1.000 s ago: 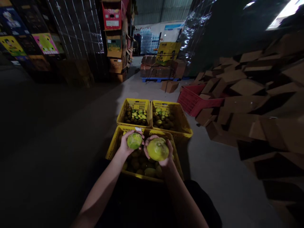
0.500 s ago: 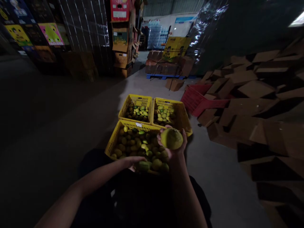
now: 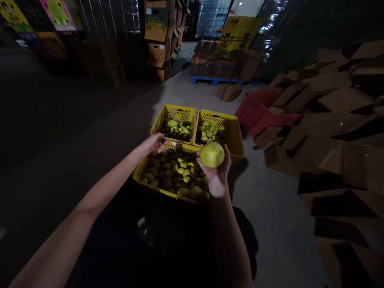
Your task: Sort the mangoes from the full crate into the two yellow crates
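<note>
A large yellow-green fruit [image 3: 212, 154] is held up in my right hand [image 3: 218, 172], over the right part of the near yellow crate [image 3: 138, 174]. That crate holds many green and yellow fruits. My left hand [image 3: 154, 144] is over the crate's back left corner, its fingers apart with nothing seen in them. Just behind are two more yellow crates, the back left crate [image 3: 156, 122] and the back right crate [image 3: 237, 138], both with smaller heaps of fruit. One larger green fruit [image 3: 172, 123] lies on top in the back left crate.
A red crate [image 3: 258, 116] lies to the right against a big heap of cardboard boxes [image 3: 321, 124]. Farther back are a blue pallet [image 3: 214, 81] with cartons, a yellow box [image 3: 238, 34] and a stack of boxes [image 3: 156, 52].
My left hand has left the green fruit at the near crate's front and moved up to its back left corner. A larger fruit now shows in the back left crate. My right hand still holds its fruit.
</note>
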Tool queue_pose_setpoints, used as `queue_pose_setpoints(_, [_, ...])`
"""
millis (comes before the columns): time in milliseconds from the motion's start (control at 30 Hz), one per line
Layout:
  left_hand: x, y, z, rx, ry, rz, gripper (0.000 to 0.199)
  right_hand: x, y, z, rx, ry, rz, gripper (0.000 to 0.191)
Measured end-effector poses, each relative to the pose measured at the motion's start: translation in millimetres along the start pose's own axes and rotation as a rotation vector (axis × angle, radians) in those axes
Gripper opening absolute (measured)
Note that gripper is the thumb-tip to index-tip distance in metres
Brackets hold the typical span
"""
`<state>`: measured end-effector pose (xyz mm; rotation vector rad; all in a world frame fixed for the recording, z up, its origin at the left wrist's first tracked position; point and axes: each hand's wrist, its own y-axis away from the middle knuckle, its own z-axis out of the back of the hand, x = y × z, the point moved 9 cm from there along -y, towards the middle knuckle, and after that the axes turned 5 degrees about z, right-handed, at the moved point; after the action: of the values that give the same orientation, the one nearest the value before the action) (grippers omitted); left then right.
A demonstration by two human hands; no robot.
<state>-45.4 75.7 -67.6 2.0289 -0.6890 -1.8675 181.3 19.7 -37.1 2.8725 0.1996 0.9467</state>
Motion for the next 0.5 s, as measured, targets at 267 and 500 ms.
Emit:
queue_pose_setpoints(267, [89, 28, -5.1, 0.028, -1.05, 0.056, 0.046, -50, 4, 14, -0.187, 0.116, -0.188, 0.025])
queue_pose_setpoints(500, [78, 44, 2.4, -0.039, -1.384, -0.015, 0.045, -98, 8, 48, -0.265, 0.244, -0.264, 0.02])
